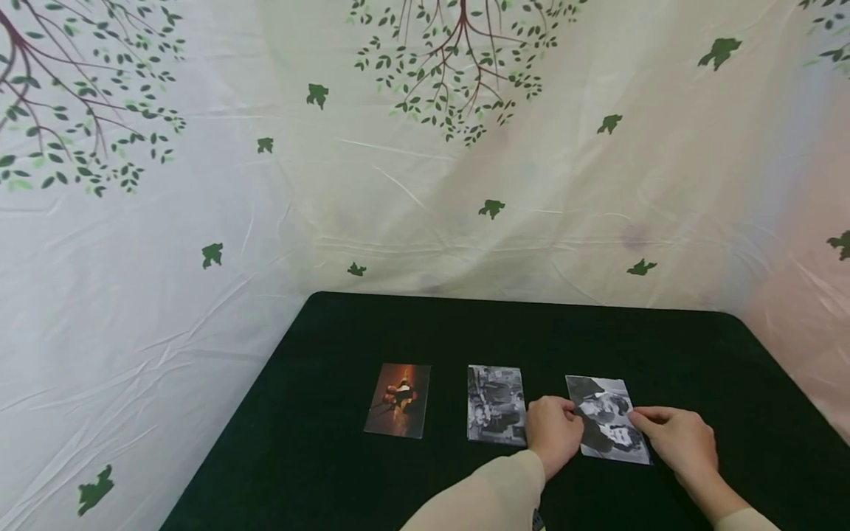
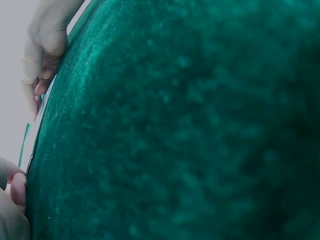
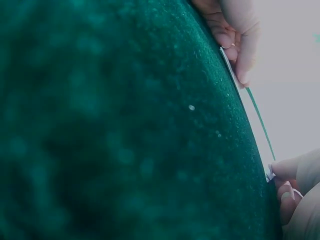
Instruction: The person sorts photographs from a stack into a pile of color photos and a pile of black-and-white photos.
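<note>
A black-and-white photo card (image 1: 609, 419), showing what look like two figures, lies at the right of a row on the dark green cloth. My left hand (image 1: 553, 435) pinches its left edge, fingers curled in. On the opposite edge, my right hand (image 1: 680, 440) grips the card between thumb and bent fingers. Seen edge-on in the right wrist view, the card (image 3: 254, 122) is a thin pale strip along the cloth, with a hand at each end. A second black-and-white photo card (image 1: 495, 404) lies just left of my left hand.
Farther left lies a photo card (image 1: 398, 400) with a dark orange picture. The green-covered table (image 1: 299, 464) has rounded far corners. Behind it hangs a pale curtain (image 1: 412, 192) printed with branches and green leaf shapes. A small dark object (image 1: 538, 521) shows partly beneath my left sleeve.
</note>
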`<state>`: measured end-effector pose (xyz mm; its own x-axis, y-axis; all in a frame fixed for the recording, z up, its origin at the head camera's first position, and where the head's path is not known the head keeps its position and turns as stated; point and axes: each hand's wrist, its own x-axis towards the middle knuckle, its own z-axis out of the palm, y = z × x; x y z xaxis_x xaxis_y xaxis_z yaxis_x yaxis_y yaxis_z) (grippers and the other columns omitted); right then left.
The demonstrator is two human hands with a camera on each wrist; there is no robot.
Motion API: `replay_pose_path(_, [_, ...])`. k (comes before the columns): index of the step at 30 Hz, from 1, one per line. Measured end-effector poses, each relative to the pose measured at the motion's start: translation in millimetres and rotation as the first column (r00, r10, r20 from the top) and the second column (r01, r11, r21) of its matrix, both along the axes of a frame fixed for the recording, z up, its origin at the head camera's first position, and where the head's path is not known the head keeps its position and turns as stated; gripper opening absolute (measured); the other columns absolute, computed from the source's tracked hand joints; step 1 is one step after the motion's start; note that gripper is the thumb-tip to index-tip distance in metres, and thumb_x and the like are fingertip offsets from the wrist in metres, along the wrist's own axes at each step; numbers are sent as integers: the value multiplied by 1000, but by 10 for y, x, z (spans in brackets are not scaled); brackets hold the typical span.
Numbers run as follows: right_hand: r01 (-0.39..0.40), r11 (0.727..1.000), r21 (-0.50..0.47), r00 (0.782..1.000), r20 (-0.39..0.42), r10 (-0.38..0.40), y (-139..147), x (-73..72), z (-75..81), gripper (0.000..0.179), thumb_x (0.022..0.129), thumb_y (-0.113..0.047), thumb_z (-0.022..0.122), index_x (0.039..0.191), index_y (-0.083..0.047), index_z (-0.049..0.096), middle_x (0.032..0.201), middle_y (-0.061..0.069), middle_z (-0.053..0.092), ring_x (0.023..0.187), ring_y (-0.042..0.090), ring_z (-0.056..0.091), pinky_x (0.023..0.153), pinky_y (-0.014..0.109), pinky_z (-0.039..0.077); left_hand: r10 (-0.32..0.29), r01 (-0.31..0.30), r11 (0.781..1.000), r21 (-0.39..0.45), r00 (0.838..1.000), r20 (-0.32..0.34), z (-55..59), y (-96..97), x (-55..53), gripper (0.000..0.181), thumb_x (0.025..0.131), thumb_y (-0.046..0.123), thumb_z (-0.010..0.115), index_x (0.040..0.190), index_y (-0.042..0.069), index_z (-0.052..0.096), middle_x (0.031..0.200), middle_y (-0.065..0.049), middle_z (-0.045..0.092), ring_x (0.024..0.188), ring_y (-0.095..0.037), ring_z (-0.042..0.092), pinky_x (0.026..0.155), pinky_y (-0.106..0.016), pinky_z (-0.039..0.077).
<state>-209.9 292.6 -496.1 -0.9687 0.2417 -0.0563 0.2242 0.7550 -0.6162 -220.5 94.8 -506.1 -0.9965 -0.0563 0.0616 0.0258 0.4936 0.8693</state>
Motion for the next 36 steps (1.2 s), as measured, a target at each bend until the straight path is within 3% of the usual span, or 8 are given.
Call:
replay_pose_path(27, [-20, 1000, 2, 999, 37, 19, -32, -30, 66, 45, 88, -47, 65, 110, -8, 71, 114, 23, 62, 87, 26, 57, 61, 34, 38, 16, -16, 1000, -11, 1000, -8, 32, -8, -17, 11, 79, 12, 74, 89, 11, 78, 70, 9, 66, 65, -2, 57, 60, -25, 48])
replay_pose_path(32, [1, 999, -38, 1000, 16, 0, -6, -31, 60, 47, 90, -45, 64, 113, -5, 69, 113, 23, 63, 91, 28, 57, 64, 35, 39, -11, 7, 994, 111, 999, 37, 142, -40, -1, 13, 79, 8, 73, 91, 9, 77, 68, 9, 63, 60, -2, 55, 55, -23, 46])
replay_pose_path(34, [14, 998, -67, 1000, 10, -14, 3, -23, 65, 48, 91, -44, 63, 115, -3, 68, 110, 21, 65, 90, 28, 58, 63, 35, 40, -36, 17, 975, 221, 996, 83, 230, -79, 33, 12, 80, 7, 73, 92, 9, 75, 67, 9, 62, 58, -4, 56, 53, -24, 47])
replay_pose_path(36, [32, 996, -86, 999, 5, -32, -1, -10, 82, 49, 91, -44, 62, 117, -2, 66, 106, 18, 65, 88, 26, 57, 61, 33, 40, -70, 24, 942, 336, 990, 126, 336, -154, 67, 10, 81, 7, 73, 91, 10, 73, 67, 6, 62, 57, -7, 57, 53, -25, 48])
